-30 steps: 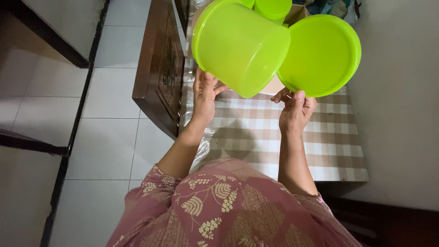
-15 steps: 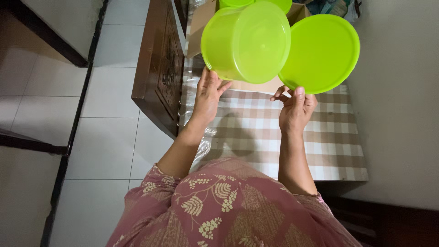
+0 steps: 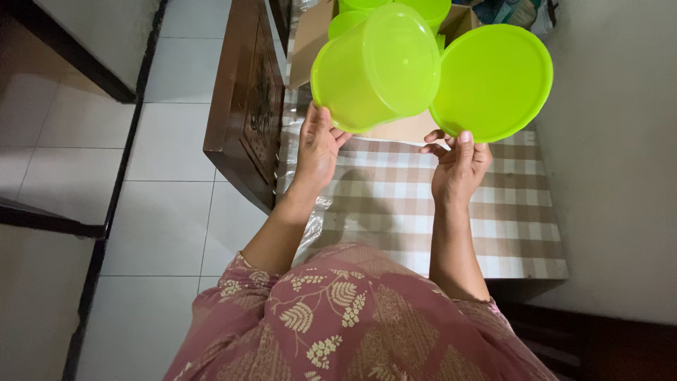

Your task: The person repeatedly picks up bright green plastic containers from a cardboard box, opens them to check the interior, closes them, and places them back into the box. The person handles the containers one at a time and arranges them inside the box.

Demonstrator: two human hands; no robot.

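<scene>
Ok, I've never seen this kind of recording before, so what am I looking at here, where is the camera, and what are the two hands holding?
There is no machine: a person wears the camera on the head, so the one view looks down over the patterned sleeves at their bare hands. The left hand holds a round lime-green plastic container tipped on its side, its closed bottom toward the camera. The right hand grips a matching flat round lid by its lower edge. Below them is a table with a brown-and-white checked cloth. Behind stands an open cardboard box with more green containers in it.

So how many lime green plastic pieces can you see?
4: tub in left hand, lid in right hand, two more in the cardboard box behind. Others may be hidden.
</scene>
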